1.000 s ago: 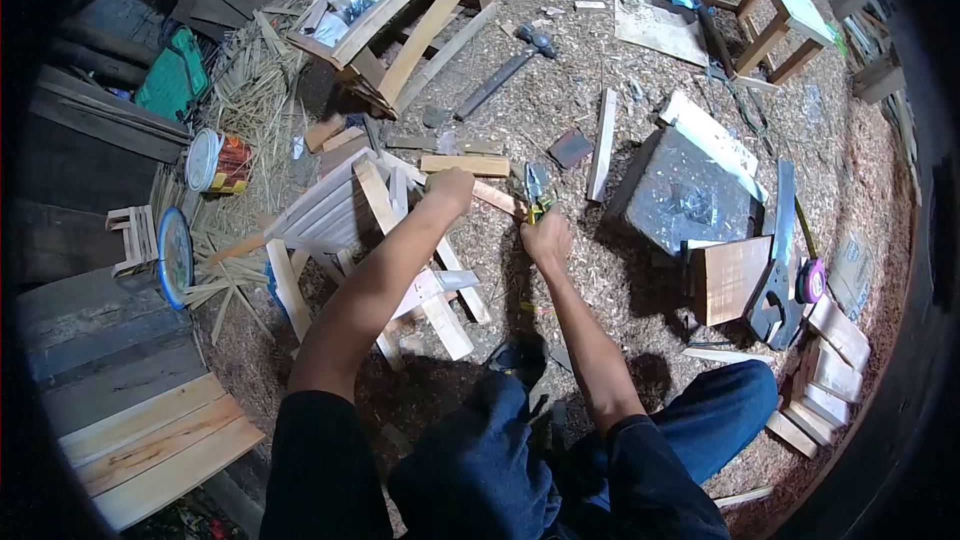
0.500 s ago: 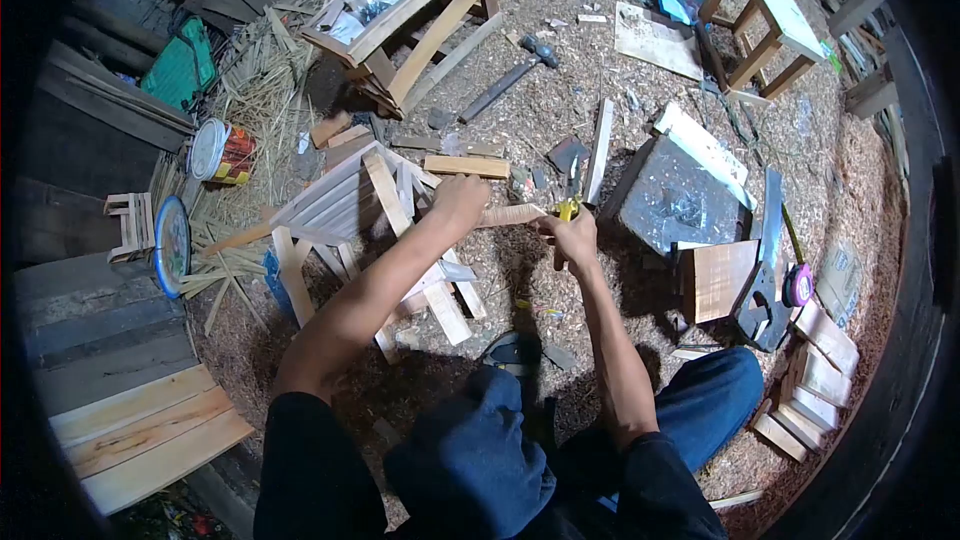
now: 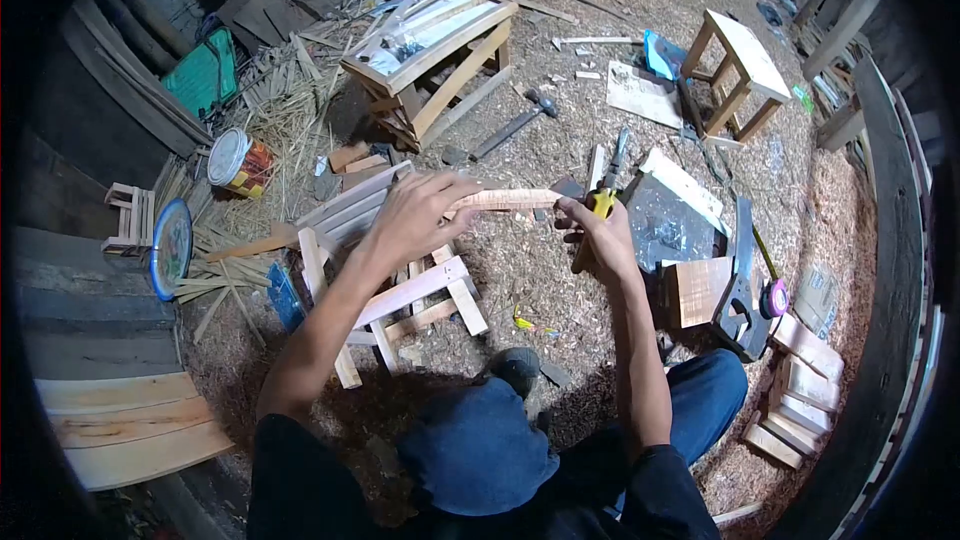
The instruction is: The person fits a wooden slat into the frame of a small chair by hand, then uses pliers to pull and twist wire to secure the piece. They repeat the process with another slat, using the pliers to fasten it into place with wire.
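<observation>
A short, pale wooden strip [image 3: 510, 199] lies level between my two hands. My left hand [image 3: 422, 210] is closed at its left end, the thumb below and the fingers above. At the strip's right end, my right hand [image 3: 607, 232] is closed round a yellow-handled bladed tool [image 3: 603, 202], with its fingertips right at the wood. The tool's metal blade points up and away from me; its exact kind is unclear. Below my left hand stands a small wooden frame [image 3: 418, 290] of pale slats, partly hidden by my forearm.
A hammer [image 3: 515, 127] lies on the shavings-covered floor, near a wooden bench frame [image 3: 430, 50]. To the right are a dark block [image 3: 670, 225], a handsaw [image 3: 742, 260], a pink tape measure [image 3: 776, 298] and stacked wood pieces [image 3: 800, 390]. A stool [image 3: 740, 50] stands farther back.
My left hand has moved left and up, clear of the slatted frame, and its fingers show more. My right hand has shifted right with the tool. The camera view has tilted up.
</observation>
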A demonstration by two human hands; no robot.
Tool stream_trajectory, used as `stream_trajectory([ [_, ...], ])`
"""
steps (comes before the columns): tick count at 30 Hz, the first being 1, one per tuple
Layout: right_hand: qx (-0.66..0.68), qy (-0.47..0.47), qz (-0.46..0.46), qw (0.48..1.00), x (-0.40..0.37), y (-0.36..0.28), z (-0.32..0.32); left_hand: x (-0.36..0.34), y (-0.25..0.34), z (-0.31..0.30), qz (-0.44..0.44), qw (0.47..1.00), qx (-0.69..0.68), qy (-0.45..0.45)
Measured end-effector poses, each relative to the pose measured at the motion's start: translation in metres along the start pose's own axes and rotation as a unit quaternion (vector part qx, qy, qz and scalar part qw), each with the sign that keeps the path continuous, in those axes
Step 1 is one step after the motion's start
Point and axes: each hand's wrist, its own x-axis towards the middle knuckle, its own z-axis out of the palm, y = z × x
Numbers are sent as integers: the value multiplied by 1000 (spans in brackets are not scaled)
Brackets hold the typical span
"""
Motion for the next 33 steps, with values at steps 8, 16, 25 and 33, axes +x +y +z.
stream_trajectory([
  [8, -82, -71, 27, 994, 7, 24, 62, -66, -53, -20, -250, 870, -407, -123],
  [16, -169, -66, -48, 982, 30, 91, 110, -121, -106, -26, -378, 777, -498, -75],
  [25, -234, -21, -86, 968, 15, 53, 140, -137, -97, -24, -318, 799, -473, -190],
  [33, -298, -58, -94, 948, -12, 41, 154, -119, -70, -2, -393, 732, -551, -80],
])
